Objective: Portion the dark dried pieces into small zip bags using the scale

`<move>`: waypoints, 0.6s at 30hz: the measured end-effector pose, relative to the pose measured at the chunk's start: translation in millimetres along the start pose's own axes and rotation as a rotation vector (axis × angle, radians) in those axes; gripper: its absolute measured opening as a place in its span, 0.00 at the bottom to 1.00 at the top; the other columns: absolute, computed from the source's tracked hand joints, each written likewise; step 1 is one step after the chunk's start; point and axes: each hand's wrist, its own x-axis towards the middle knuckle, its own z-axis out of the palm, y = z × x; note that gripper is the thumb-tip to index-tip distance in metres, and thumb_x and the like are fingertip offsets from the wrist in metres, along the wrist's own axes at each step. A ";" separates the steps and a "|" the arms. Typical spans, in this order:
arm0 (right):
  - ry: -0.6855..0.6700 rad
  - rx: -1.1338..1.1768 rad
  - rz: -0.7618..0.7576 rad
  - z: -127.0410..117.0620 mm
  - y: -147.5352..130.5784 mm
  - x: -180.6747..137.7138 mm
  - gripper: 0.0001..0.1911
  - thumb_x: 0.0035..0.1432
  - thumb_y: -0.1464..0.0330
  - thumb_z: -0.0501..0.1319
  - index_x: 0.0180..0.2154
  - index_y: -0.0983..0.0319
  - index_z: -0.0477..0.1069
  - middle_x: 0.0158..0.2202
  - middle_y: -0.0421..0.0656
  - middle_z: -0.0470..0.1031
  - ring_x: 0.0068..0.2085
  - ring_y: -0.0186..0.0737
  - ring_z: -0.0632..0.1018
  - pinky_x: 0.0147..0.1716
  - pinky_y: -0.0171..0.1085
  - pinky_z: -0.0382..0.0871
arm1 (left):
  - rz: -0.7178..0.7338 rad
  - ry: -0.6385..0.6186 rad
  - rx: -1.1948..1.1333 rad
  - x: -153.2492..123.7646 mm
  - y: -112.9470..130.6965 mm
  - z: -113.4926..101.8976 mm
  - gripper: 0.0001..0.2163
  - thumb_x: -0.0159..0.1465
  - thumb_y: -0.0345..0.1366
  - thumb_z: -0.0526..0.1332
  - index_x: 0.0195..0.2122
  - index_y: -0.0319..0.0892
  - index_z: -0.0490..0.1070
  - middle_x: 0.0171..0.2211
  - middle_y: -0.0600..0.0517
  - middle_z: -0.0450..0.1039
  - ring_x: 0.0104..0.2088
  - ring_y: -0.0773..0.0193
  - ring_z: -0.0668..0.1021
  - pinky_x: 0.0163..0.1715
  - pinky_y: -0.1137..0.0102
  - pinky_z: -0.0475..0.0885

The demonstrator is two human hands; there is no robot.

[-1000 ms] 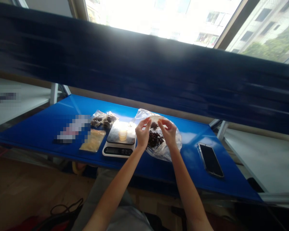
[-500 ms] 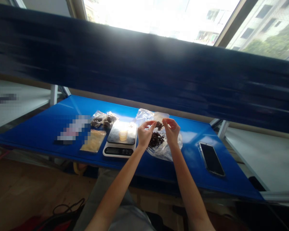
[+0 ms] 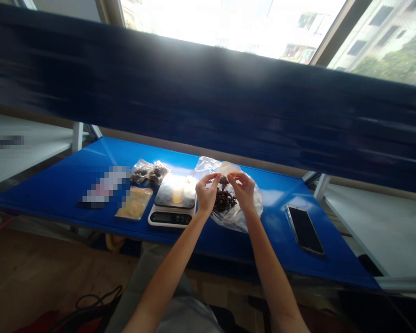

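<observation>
Both hands are raised close together over an opened clear plastic bag point(image 3: 241, 221) on the blue table. My left hand point(image 3: 207, 192) pinches one side of a small clear bag point(image 3: 224, 180) with dark pieces in it. The opposite side is pinched between the thumb and fingers of my right hand point(image 3: 243, 187). Below them a heap of dark brown dried pieces point(image 3: 224, 201) lies on the larger bag; what kind they are I cannot make out. Left of my left hand stands a kitchen scale point(image 3: 173, 217) with a small translucent cup point(image 3: 177, 195) on its plate.
Two small bags of dark lumps point(image 3: 149, 173) lie behind and left of the scale, with a flat bag of yellowish contents point(image 3: 135, 203) nearer. A phone point(image 3: 305, 229) rests at the right. A dark blue panel point(image 3: 194, 92) crosses above the blue table point(image 3: 55, 185).
My right hand has shifted left, closer to my left hand. The small bag between them has moved slightly left and its dark pieces hang narrower.
</observation>
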 end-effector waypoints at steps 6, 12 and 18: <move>0.022 0.026 -0.008 -1.1 1.4 1.0 0.11 0.49 0.59 0.67 0.30 0.60 0.76 0.31 0.43 0.79 0.31 0.38 0.76 0.26 0.34 0.66 | 0.004 -0.030 -0.014 0.6 -1.3 -0.3 0.09 0.59 0.41 0.63 0.34 0.41 0.78 0.35 0.48 0.81 0.38 0.61 0.80 0.38 0.69 0.71; 0.040 0.037 -0.005 -2.8 8.6 3.2 0.14 0.49 0.56 0.66 0.32 0.60 0.76 0.29 0.43 0.79 0.31 0.40 0.77 0.27 0.36 0.68 | -0.024 -0.039 -0.025 0.0 -2.4 0.7 0.10 0.58 0.41 0.64 0.35 0.40 0.78 0.34 0.47 0.81 0.37 0.60 0.80 0.38 0.69 0.71; -0.006 -0.009 0.004 -3.7 8.1 4.0 0.16 0.49 0.56 0.67 0.36 0.60 0.78 0.34 0.45 0.81 0.35 0.42 0.79 0.29 0.37 0.70 | -0.061 0.073 -0.069 2.8 -9.0 0.6 0.12 0.59 0.43 0.63 0.35 0.39 0.77 0.35 0.46 0.81 0.38 0.59 0.81 0.43 0.66 0.72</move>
